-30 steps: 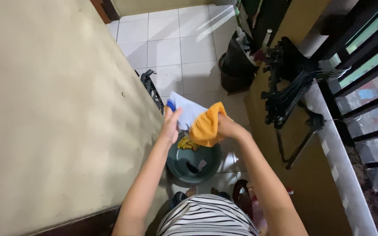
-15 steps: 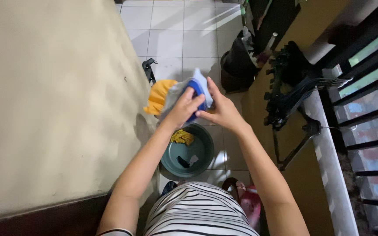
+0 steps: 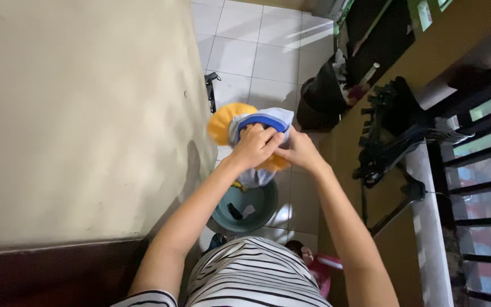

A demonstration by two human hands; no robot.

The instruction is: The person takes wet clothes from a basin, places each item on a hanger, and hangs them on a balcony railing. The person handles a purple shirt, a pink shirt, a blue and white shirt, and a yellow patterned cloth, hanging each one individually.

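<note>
Both my hands hold one small garment point(image 3: 250, 126) up in front of me: white cloth with a blue neck band and orange parts. My left hand point(image 3: 254, 146) grips it at the blue band. Touching the left hand, my right hand point(image 3: 297, 150) pinches the cloth from the right. The garment hangs above a dark green basin point(image 3: 259, 208) on the tiled floor, which holds a few small pieces of laundry.
A beige wall point(image 3: 80, 113) fills the left. On the right runs a low wall with a bunch of black hangers point(image 3: 387, 128) and a dark window grille. A black bag point(image 3: 322, 94) stands farther along the white tiled floor point(image 3: 257, 51).
The garment went from spread between my hands to bunched and lifted. My hands came together on the blue band, and the view shifted right.
</note>
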